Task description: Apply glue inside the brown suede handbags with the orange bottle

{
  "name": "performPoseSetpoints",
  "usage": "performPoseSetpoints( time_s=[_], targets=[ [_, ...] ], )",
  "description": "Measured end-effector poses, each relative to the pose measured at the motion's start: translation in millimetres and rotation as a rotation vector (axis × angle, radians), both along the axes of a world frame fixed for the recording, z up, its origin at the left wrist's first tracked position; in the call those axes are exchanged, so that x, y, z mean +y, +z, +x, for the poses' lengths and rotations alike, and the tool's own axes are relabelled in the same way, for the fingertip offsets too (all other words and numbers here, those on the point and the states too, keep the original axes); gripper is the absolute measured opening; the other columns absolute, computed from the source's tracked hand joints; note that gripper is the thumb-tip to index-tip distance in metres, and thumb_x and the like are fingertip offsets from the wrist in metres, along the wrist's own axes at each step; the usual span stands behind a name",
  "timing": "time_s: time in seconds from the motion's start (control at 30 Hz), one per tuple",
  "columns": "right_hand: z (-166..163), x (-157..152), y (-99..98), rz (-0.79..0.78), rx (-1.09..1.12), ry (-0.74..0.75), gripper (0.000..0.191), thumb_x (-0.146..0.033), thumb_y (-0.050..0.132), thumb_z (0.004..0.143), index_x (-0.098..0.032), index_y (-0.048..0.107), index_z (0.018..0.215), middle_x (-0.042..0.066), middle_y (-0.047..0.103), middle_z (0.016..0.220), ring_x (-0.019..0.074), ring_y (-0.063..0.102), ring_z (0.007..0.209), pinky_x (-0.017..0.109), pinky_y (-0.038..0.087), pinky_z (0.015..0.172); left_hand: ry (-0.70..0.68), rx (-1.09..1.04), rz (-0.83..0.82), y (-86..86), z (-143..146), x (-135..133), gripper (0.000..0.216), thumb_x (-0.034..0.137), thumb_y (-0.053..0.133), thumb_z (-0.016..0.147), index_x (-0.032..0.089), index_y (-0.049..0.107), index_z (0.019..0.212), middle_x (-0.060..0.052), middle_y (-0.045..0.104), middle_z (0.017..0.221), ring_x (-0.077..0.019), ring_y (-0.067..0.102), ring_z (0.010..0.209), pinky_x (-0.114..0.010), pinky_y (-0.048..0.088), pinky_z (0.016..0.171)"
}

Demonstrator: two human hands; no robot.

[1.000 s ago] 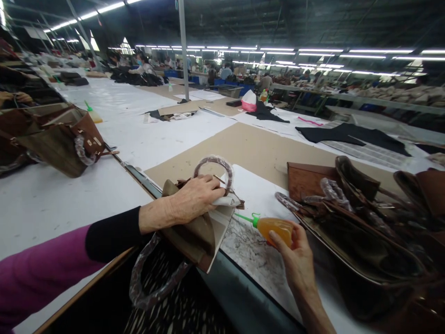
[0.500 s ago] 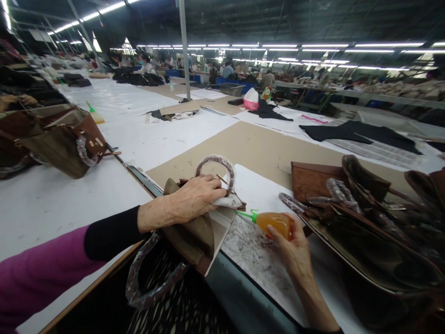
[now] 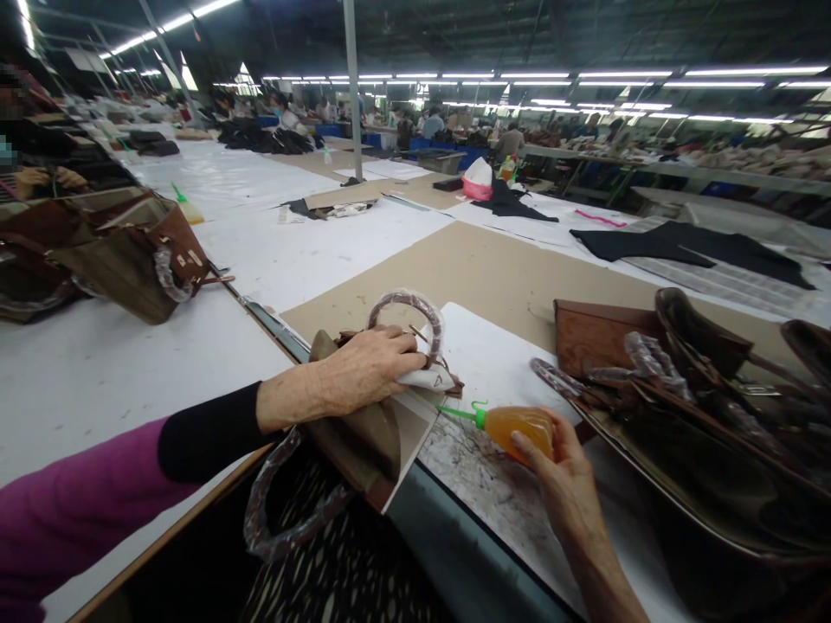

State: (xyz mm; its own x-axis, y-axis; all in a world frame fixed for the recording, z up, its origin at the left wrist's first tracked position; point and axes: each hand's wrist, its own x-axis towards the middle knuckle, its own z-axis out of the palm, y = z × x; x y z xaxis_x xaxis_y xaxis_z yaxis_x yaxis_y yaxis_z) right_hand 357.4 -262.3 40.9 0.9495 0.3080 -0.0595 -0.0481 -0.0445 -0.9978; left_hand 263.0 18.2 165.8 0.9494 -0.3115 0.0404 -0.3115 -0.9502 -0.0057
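Note:
A brown and olive handbag (image 3: 363,441) lies at the table edge in front of me, its two handles wrapped in clear plastic. One handle (image 3: 410,298) stands up beyond my left hand (image 3: 363,368); the other (image 3: 279,541) hangs toward me. The left fingers are curled over the bag's top, gripping it beside some white lining. In my right hand (image 3: 558,450) is a squeeze bottle (image 3: 519,430) of amber liquid, held on its side. Its thin green nozzle (image 3: 458,413) points left, its tip close to the bag's pale side panel.
More brown handbags (image 3: 701,433) are heaped close on the right. Other bags (image 3: 123,251) stand on the left, with a co-worker's hands (image 3: 52,179) behind them. A second bottle (image 3: 188,208) and black fabric pieces (image 3: 681,242) lie farther off, and a post (image 3: 354,95) rises mid-table.
The bottle has shifted slightly right and down relative to the bag, its nozzle tip now a little lower. My left hand keeps its hold. The whole view has turned slightly.

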Motion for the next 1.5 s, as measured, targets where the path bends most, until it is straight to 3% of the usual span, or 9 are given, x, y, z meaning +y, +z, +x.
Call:
performPoseSetpoints(
  time_s=[0.47,0.8,1.3,1.5],
  targets=[
    [-12,-5,-1.8,-0.015,0.086,0.012,0.055,-0.044,0.083,0.065,-0.023,0.058,0.109,0.003,0.063,0.102,0.0271,0.059,0.090,0.030,0.055,0.069,0.011,0.046,-0.007,1.6,-3,-2,0.022,0.016,0.049,0.086,0.017,0.054,0.107,-0.009,0.057,0.114,-0.0227,0.050,0.107,-0.037,0.042,0.091],
    [-21,-6,-5.9,0.040,0.247,-0.009,0.056,-0.045,0.082,0.066,-0.027,0.055,0.112,0.004,0.063,0.104,0.0312,0.062,0.089,0.035,0.058,0.066,-0.003,0.056,-0.049,2.7,-3,-2,0.022,0.016,0.051,0.085,0.016,0.054,0.106,-0.010,0.057,0.113,-0.0231,0.049,0.110,-0.037,0.041,0.094],
    [-42,-8,5.3,0.012,0.270,0.061,0.062,-0.047,0.084,0.063,-0.022,0.055,0.112,0.006,0.065,0.101,0.0278,0.061,0.089,0.029,0.053,0.073,-0.006,0.044,-0.028,-0.3,-5,-2,0.021,0.022,0.046,0.089,0.019,0.054,0.108,-0.010,0.057,0.113,-0.0228,0.051,0.106,-0.036,0.043,0.088],
    [-54,-11,10.1,0.011,0.301,0.096,0.061,-0.048,0.082,0.066,-0.025,0.054,0.114,0.007,0.064,0.101,0.0315,0.061,0.090,0.035,0.056,0.068,0.007,0.031,0.006,-3.6,-5,-1,0.022,0.019,0.047,0.087,0.018,0.054,0.108,-0.010,0.056,0.114,-0.0231,0.050,0.105,-0.036,0.043,0.089]
  ],
)
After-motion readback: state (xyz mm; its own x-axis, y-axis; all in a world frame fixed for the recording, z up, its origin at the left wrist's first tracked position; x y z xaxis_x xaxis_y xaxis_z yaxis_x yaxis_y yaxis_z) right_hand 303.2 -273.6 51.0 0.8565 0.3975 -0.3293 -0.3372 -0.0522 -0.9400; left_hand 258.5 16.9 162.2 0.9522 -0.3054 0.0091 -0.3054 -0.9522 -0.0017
